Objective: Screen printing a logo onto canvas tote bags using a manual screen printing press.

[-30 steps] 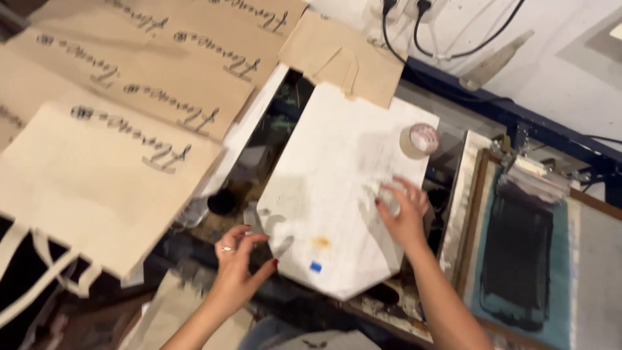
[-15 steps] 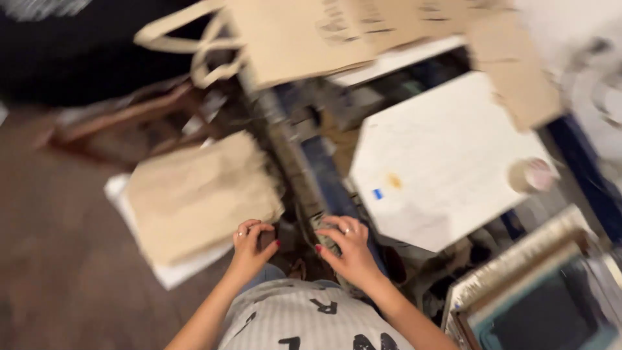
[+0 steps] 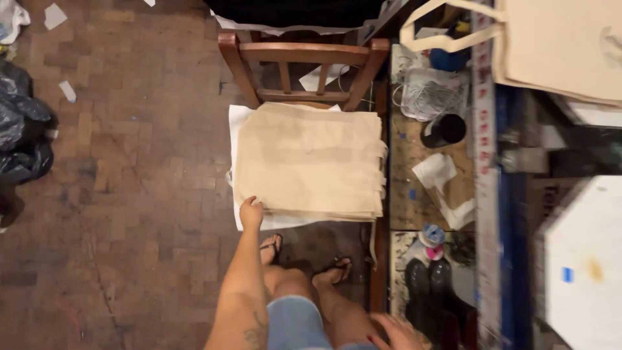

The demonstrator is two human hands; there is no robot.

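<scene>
Left hand (image 3: 251,212) is down at the near left corner of the stack of beige cloth bags (image 3: 310,161), fingers curled onto the edge of the pile, touching it, though whether they've pinched a bag or just rest there I cannot tell from this angle. The stack sits flat on the seat of a wooden chair (image 3: 303,53), on top of a white sheet (image 3: 241,116) that pokes out along the left and near edges. Right hand (image 3: 398,332) is low at the bottom of the view, beside the person's knee, fingers spread and loose, gripping nothing. Feet in sandals (image 3: 334,269) are planted on the brown parquet floor (image 3: 116,194) just in front of the chair. To the right, a messy wooden shelf (image 3: 405,155) carries a black cup (image 3: 446,129), a crumpled white rag (image 3: 435,171) and a coil of white cord (image 3: 430,94); further right, a white platen (image 3: 586,259) with a blue mark, and another beige bag (image 3: 557,45) lying up top
</scene>
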